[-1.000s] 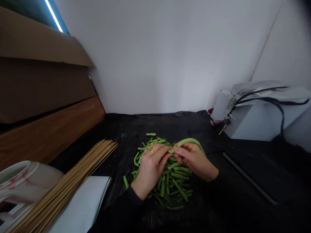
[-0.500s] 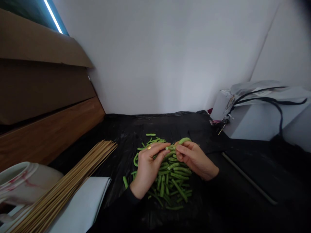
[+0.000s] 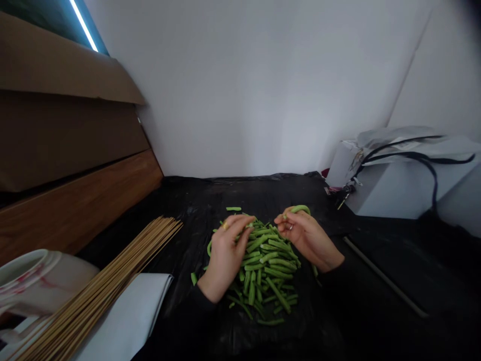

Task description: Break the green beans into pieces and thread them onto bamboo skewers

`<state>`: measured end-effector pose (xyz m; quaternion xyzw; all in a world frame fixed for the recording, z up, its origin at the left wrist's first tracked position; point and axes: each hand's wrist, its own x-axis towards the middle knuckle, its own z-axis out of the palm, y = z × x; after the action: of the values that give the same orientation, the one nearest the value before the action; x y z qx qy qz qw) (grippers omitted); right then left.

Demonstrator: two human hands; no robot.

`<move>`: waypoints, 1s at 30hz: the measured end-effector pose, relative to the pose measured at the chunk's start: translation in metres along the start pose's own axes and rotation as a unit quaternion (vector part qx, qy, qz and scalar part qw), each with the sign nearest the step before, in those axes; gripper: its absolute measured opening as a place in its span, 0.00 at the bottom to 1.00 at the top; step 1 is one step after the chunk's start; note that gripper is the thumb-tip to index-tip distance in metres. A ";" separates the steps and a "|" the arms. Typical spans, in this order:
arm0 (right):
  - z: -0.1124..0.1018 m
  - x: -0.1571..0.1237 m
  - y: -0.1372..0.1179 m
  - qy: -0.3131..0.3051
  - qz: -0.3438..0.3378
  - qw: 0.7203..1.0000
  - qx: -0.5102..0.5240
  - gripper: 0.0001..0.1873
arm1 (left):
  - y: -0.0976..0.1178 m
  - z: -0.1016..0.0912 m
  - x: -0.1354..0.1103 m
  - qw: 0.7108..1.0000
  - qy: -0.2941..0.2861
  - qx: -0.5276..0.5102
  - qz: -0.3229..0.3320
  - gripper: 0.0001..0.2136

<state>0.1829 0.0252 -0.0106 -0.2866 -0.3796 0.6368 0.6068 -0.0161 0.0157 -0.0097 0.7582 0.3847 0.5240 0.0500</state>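
A heap of cut green bean pieces lies on the black plastic sheet in front of me. Above its left side, my left hand pinches a short piece of green bean between thumb and fingertips; most of the piece is hidden. My right hand, over the heap's right edge, is closed on a long green bean that curves over the back of the fingers. The two hands are apart. One loose bean piece lies behind the heap.
To the left are a bundle of thin wooden sticks, a folded white sheet and a white mug-like vessel. Cardboard stands behind them. A white box with black straps is at the right, near a thin bar.
My hands have drawn apart, the right one moving right with the long bean. The bean that both hands held together is now separated, a short piece staying in the left fingers.
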 end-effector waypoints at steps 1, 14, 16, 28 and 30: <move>-0.001 0.001 0.000 0.002 -0.014 1.000 -0.021 0.07 | -0.001 0.001 -0.002 0.999 -0.035 0.012 0.026 0.10; 0.011 -0.020 0.019 -0.187 -0.266 0.684 -0.653 0.13 | 0.015 0.001 -0.007 0.991 -0.074 -0.003 0.110 0.16; 0.011 -0.022 0.021 -0.182 -0.274 0.656 -0.680 0.14 | 0.017 0.002 -0.008 0.989 -0.074 -0.012 0.123 0.12; 0.016 -0.018 0.006 -0.107 -0.282 0.773 -0.558 0.07 | 0.011 -0.001 0.006 0.941 0.039 -0.235 -0.240 0.08; 0.016 -0.020 0.008 -0.130 -0.287 0.758 -0.571 0.10 | 0.011 -0.001 0.007 0.938 0.039 -0.241 -0.248 0.08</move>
<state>0.1676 0.0032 -0.0103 -0.3717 -0.8127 0.1295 0.4297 -0.0101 0.0118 0.0010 0.5829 0.4243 0.6013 0.3444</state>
